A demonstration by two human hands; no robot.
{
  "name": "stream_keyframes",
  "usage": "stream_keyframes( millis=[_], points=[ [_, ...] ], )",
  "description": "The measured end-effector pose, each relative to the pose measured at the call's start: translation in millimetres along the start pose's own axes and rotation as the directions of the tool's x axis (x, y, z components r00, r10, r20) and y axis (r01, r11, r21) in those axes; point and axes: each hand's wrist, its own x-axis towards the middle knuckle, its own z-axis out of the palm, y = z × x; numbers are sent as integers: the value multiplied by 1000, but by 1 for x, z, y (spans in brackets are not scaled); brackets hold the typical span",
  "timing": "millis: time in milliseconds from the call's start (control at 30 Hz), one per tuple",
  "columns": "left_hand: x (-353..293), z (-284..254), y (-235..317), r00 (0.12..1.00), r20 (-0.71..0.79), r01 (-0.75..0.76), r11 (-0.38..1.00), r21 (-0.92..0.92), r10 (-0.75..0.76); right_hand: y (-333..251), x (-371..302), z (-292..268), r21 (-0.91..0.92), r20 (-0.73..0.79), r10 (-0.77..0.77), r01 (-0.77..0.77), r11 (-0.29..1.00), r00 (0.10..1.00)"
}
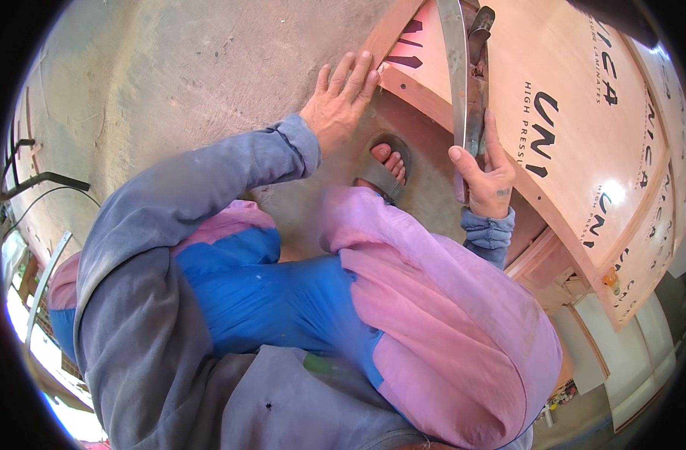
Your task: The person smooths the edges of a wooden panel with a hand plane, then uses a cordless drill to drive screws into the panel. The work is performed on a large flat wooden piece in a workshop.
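Observation:
My left hand (338, 101) lies flat with its fingers spread, the fingertips touching a wooden edge strip (394, 30) at the corner of a pale, printed laminate panel (564, 52). In my right hand (490, 176) is a long metal tool that looks like a hand plane (474, 90). The thumb is on the near side, the index finger stretches along the tool, and the other fingers are mostly hidden. The tool crosses the panel's near edge, with its far end reaching the top of the view.
A sandalled foot (388, 165) stands on the concrete floor (230, 67) just below the panel corner. Wooden framing (545, 259) shows under the panel's near edge. Black metal bars (46, 178) stick in from the far left. Pale boards (635, 360) lean at the lower right.

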Motion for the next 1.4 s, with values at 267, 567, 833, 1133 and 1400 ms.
stream_keyframes(
  millis=[267, 567, 833, 1133, 1400],
  points=[
    [-32, -19, -5, 837, 83, -517, 832, -203, 540, 20, -10, 29, -242, 12, -213, 210, 947, 977],
    [75, -33, -100, 816, -375, 247, 852, -462, -440, 50, 15, 93, -368, 40, -266, 261, 892, 963],
    [99, -12, -111, 944, -217, 90, 826, -557, -250, 57, 3, 91, -550, 75, -375, 352, 757, 924],
    [117, -56, -110, 991, -117, 39, 981, -191, -62, 44, 12, 97, -600, 100, -374, 356, 717, 922],
    [90, -30, -70, 969, -238, 33, 991, -130, -63, 78, -31, 89, -564, 64, -427, 386, 730, 902]
  ],
)
